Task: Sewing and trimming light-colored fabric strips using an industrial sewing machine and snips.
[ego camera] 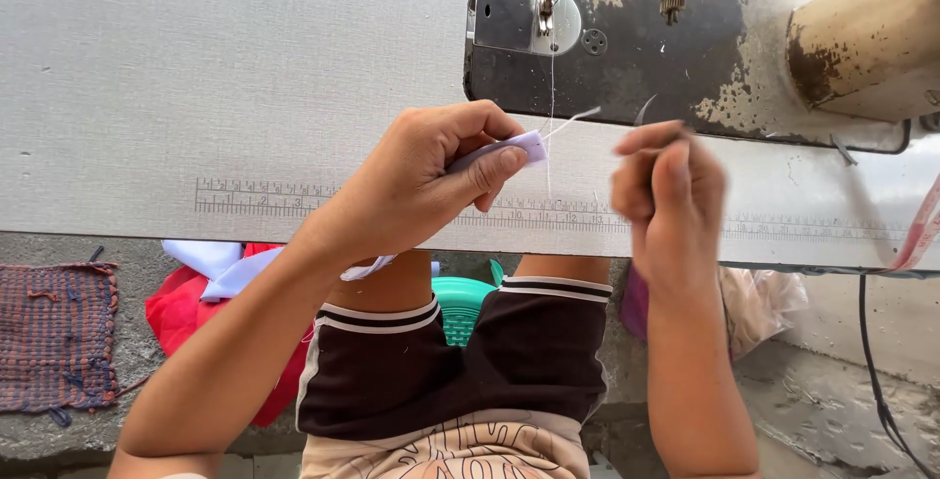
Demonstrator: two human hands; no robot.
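Note:
My left hand (431, 180) pinches a narrow strip of pale lilac fabric (509, 149) above the front edge of the sewing table; the strip's other end hangs out below my wrist. A thin white thread (571, 121) runs from the strip's end toward my right hand (666, 195), whose fingers are closed near the thread; I cannot tell whether they grip it. Another thread hangs down from the needle area (546, 9) of the worn sewing machine (685, 48) at the back.
The grey table (196, 77) has a printed ruler (264, 197) along its front edge. On the floor lie a red and white cloth pile (196, 293), a woven mat (54, 332), a teal basket (460, 308) and a plastic bag (764, 303). A black cable (871, 361) hangs at right.

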